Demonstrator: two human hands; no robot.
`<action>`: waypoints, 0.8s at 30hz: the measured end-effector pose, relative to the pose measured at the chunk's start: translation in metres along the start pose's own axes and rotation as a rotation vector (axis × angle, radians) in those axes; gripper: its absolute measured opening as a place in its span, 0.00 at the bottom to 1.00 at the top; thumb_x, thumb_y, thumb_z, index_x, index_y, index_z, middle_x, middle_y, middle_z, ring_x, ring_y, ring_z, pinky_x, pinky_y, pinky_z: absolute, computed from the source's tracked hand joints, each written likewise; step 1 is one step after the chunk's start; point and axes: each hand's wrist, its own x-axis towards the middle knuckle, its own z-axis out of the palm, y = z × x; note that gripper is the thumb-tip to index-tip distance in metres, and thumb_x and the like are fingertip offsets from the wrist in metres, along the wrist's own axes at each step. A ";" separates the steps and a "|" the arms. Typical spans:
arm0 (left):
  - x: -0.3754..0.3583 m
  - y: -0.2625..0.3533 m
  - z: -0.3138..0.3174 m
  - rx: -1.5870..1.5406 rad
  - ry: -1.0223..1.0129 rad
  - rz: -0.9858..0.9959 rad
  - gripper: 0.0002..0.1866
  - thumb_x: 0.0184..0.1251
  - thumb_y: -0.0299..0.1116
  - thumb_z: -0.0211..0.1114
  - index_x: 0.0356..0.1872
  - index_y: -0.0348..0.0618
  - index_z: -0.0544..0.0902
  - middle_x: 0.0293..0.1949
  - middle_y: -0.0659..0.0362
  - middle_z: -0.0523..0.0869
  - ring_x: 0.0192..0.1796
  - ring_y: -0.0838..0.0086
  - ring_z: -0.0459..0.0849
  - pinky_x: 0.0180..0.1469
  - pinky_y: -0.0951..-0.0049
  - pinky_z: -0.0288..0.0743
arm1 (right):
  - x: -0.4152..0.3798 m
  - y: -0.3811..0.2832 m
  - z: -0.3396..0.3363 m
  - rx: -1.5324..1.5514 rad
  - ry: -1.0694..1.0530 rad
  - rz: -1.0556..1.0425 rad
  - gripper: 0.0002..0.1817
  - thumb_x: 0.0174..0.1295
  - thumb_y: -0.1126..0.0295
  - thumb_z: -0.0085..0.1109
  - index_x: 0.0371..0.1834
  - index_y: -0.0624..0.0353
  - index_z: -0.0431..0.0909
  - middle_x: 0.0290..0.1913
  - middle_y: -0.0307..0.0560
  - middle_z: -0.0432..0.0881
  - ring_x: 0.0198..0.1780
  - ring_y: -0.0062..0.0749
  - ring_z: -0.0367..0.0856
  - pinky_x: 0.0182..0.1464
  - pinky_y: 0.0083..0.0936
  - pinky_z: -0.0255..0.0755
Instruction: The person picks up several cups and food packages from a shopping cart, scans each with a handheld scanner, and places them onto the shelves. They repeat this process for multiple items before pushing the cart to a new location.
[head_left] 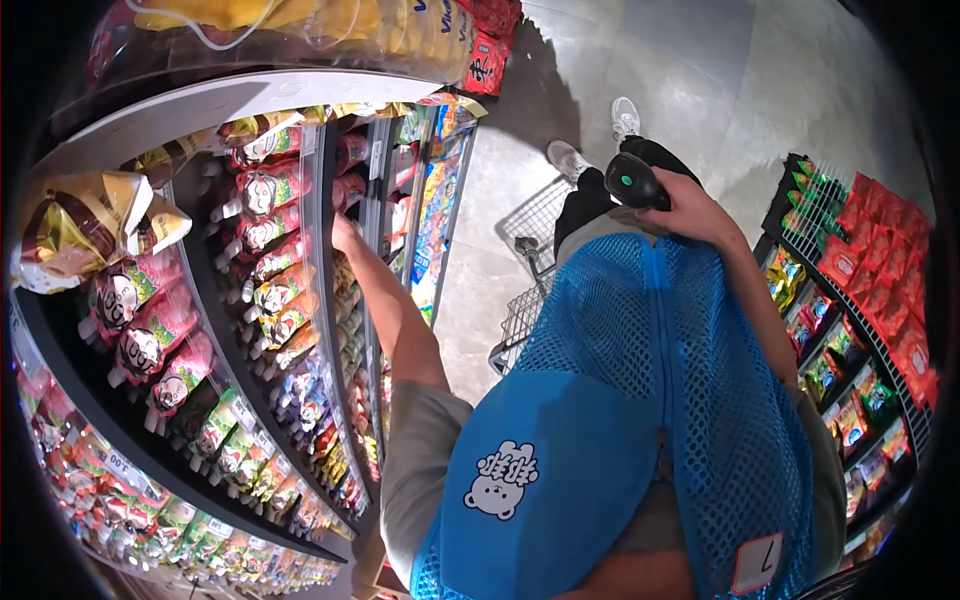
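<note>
My left hand (345, 233) reaches into the shelving on the left, beside a dark shelf edge (318, 200). Its fingers are hidden there, so what it touches does not show. Pink pouches with cartoon faces (270, 190) lie in a row just left of it. In front of my body, my right hand (690, 207) is wrapped round a black handheld device (636, 183) with a green round mark on top.
A wire cart (520, 318) stands on the grey floor (480, 225) between the left shelving and my legs. Yellow packs (370, 25) are at the upper left. On the right, a rack (850, 295) holds red packets (880, 260) and other colourful packets.
</note>
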 end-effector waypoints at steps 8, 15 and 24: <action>-0.026 0.025 -0.051 -0.286 0.067 -0.330 0.26 0.71 0.55 0.52 0.53 0.43 0.81 0.45 0.49 0.86 0.43 0.55 0.85 0.46 0.60 0.77 | -0.002 0.011 -0.001 0.027 -0.020 0.045 0.27 0.51 0.71 0.67 0.57 0.62 0.73 0.45 0.49 0.81 0.46 0.35 0.78 0.53 0.29 0.70; -0.009 -0.004 -0.012 -0.453 0.096 -0.284 0.31 0.67 0.59 0.55 0.53 0.39 0.82 0.49 0.50 0.86 0.47 0.58 0.84 0.51 0.65 0.76 | -0.004 0.004 -0.006 -0.018 -0.060 0.046 0.26 0.52 0.70 0.67 0.55 0.62 0.74 0.42 0.50 0.81 0.44 0.36 0.79 0.50 0.30 0.71; -0.144 0.069 -0.086 -1.679 0.402 -0.408 0.26 0.63 0.19 0.65 0.61 0.35 0.66 0.46 0.55 0.78 0.46 0.73 0.76 0.51 0.73 0.76 | -0.011 0.027 -0.030 -0.159 -0.155 -0.065 0.21 0.52 0.65 0.67 0.46 0.64 0.74 0.34 0.59 0.80 0.38 0.51 0.81 0.42 0.38 0.72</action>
